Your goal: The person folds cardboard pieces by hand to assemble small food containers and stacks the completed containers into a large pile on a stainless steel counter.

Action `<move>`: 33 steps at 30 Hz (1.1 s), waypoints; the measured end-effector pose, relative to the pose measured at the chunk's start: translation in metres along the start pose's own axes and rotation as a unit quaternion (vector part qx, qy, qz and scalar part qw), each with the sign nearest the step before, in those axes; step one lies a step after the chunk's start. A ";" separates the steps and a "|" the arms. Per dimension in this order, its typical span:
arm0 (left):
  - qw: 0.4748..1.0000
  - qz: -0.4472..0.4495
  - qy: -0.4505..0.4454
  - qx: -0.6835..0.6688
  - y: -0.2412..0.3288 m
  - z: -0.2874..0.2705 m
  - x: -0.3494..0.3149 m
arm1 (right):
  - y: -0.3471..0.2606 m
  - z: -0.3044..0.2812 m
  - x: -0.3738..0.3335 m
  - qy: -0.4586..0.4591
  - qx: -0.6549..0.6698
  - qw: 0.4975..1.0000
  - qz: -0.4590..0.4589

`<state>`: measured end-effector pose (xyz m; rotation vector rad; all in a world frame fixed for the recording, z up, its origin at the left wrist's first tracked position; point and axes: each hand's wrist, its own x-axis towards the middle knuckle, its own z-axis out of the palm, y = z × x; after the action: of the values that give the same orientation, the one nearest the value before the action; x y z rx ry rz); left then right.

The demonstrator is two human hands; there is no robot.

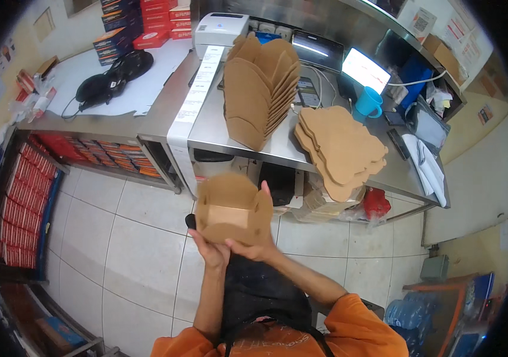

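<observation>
Between my two hands is a brown cardboard food box (225, 216), held out in front of my body with its flaps standing up and its inside facing me. My left hand (211, 250) grips its near left corner from below. On the near right corner, my right hand (258, 247) is closed, its thumb on the front flap and a fingertip showing past the far right side. On the steel table beyond are a tall nested stack of folded brown boxes (254, 89) and a pile of flat cardboard blanks (340, 143) overhanging the front edge.
A label printer (221, 30) trails a long paper strip (197, 95) over the table edge. To its right are a tablet (318, 50), a lit screen (365, 70) and a blue mug (369, 102). Shelves of red boxes (25, 205) stand left; water bottles (408, 312) sit lower right.
</observation>
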<state>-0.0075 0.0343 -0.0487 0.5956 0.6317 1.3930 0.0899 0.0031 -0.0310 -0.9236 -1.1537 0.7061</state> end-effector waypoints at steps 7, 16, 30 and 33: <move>0.974 -0.044 0.062 -0.212 0.001 -0.020 0.019 | -0.018 -0.016 0.022 -0.145 -0.321 0.932 -0.080; 0.970 -0.121 0.022 -0.212 0.007 -0.048 0.031 | -0.010 -0.085 0.184 0.132 -0.255 0.957 -0.037; 0.997 -0.041 -0.008 -0.063 0.021 -0.056 0.034 | -0.089 -0.055 0.086 -0.026 -0.068 0.989 0.132; 0.998 -0.034 -0.003 -0.061 0.008 -0.044 0.030 | -0.071 -0.037 0.079 0.002 -0.128 0.989 0.078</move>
<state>-0.0424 0.0654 -0.0761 0.4764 0.5517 1.3553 0.1472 0.0293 0.0624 -1.2417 -1.1946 0.6917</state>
